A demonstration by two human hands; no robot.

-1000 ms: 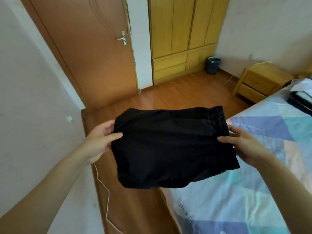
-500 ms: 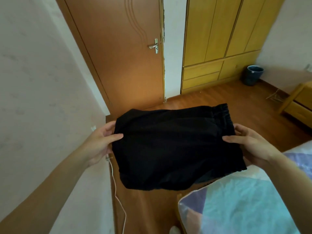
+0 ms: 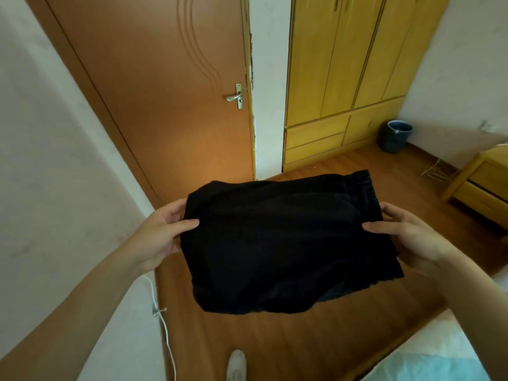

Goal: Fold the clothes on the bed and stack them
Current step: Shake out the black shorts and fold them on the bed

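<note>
A folded pair of black fabric shorts (image 3: 288,243), with a gathered elastic waistband on its right edge, is held up in the air in front of the person, above a reddish-brown wooden floor (image 3: 275,345). The left hand (image 3: 162,235) pinches the left edge of the shorts, thumb lying on top of the cloth and the other fingers curled underneath. The right hand (image 3: 409,237) grips the waistband side in the same way, thumb on top and fingers wrapped behind the fabric. The lower edge of the shorts sags slightly between the two hands.

At the bottom right, a corner of a bed with a pale blue and white sheet (image 3: 450,364) shows, well below the shorts. A white shoe tip (image 3: 236,364) is on the floor near the bottom edge. A thin white cable (image 3: 165,325) trails down the pale wall at left. Behind the shorts stand a closed brown wooden door with a metal lever handle (image 3: 233,97) and a yellow wooden wardrobe (image 3: 343,78). A dark blue waste bin (image 3: 395,136) sits beside the wardrobe, and a yellow wooden bedside cabinet (image 3: 481,185) is at far right.
</note>
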